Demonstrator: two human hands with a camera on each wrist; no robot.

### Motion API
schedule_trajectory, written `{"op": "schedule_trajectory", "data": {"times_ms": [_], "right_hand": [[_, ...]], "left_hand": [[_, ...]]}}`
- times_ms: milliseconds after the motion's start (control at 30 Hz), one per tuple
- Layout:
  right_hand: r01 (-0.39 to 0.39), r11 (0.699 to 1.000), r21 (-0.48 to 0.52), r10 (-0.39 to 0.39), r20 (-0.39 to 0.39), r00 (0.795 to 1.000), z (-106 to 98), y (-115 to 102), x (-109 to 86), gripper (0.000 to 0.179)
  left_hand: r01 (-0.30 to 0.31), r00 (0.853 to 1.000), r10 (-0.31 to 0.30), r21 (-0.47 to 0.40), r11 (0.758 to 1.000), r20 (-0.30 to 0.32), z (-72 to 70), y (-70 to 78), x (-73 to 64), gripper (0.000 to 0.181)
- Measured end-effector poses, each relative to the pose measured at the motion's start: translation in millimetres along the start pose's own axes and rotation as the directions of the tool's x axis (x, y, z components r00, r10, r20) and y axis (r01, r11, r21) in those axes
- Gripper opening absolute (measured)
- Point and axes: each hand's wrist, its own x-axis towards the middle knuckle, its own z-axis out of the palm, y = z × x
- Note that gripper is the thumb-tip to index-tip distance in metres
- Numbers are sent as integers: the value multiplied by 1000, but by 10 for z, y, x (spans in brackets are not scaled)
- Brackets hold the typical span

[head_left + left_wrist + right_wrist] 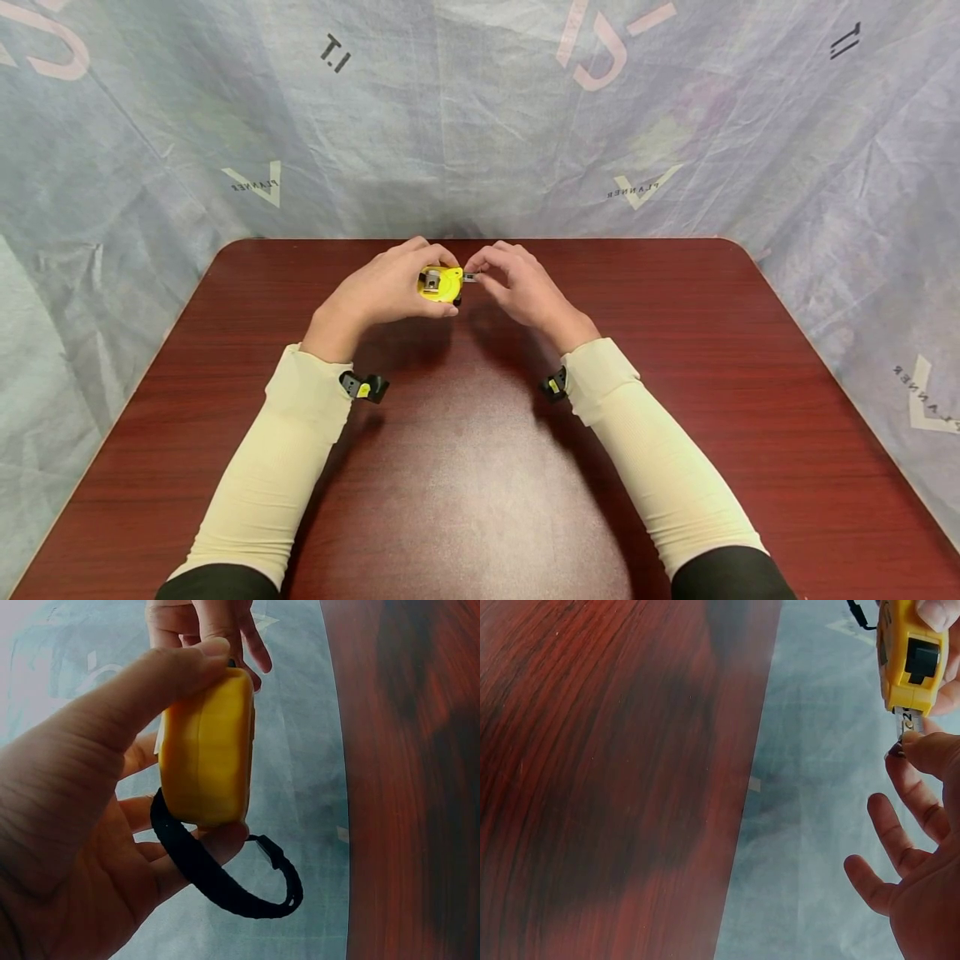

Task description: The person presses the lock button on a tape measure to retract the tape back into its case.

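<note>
My left hand (390, 285) grips a yellow tape measure (447, 285) by its case, held up above the far part of the table. In the left wrist view the thumb lies on one end of the case (206, 750), fingers bear on the other, and a black wrist strap (217, 881) hangs in a loop. A short length of blade (909, 720) sticks out of the case in the right wrist view. Its end is pinched between thumb and index finger of my right hand (521, 287), whose other fingers are spread apart. A black lock button (922, 661) shows on the case.
The dark red wooden table (450, 500) lies below both arms. Grey printed cloth (450, 125) hangs behind its far edge and along the sides. Each wrist carries a small black camera mount (365, 387) over a cream sleeve.
</note>
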Motion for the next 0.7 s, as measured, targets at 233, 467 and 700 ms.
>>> {"op": "schedule_trajectory", "data": {"times_ms": [233,467,700], "right_hand": [[6,1000,1,-6,7,1000,7,0,14,12],[4,1000,5,-4,7,1000,28,8,25,11],[13,1000,2,-13,0,1000,30,7,36,9]], "left_hand": [[-9,1000,9,11,1000,-6,2,-5,2,59],[-16,1000,16,15,1000,-11,7,-13,10,58],[-12,1000,12,9,1000,-11,4,-14,11,58]]}}
